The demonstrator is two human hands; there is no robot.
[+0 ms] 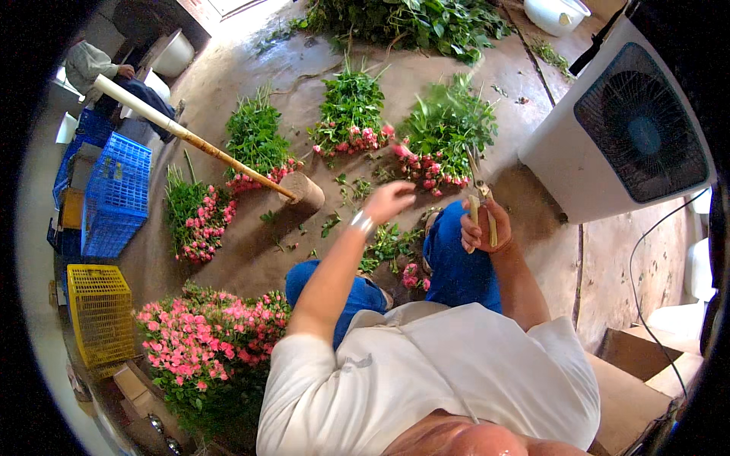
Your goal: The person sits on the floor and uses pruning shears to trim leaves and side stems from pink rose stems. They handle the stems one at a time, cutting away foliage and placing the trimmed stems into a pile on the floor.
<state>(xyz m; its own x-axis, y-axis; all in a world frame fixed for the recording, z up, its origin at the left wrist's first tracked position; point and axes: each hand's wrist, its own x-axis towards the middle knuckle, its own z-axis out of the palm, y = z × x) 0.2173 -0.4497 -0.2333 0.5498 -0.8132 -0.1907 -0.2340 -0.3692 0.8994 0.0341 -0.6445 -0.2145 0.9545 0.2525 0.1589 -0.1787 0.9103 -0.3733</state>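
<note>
My right hand (498,228) is closed round the pale yellow handles of a pair of pruning shears (477,181), whose blades point away from me above my right knee. My left hand (389,202) is over the floor in front of my knees, a little blurred, with its fingers stretched out and nothing seen in them. Just beyond it lies a bunch of pink roses (441,144) with leafy stems pointing away; part of it is smeared by motion. Between my feet are loose leaves (391,245) and a few pink blooms (411,277).
More rose bunches (350,114) lie in a row leftward. A pole set in a round block (303,193) stands left. A large mass of pink roses (205,334), blue crate (116,194) and yellow crate (99,313) are left; a white fan unit (555,152) is right. A person (91,68) sits far left.
</note>
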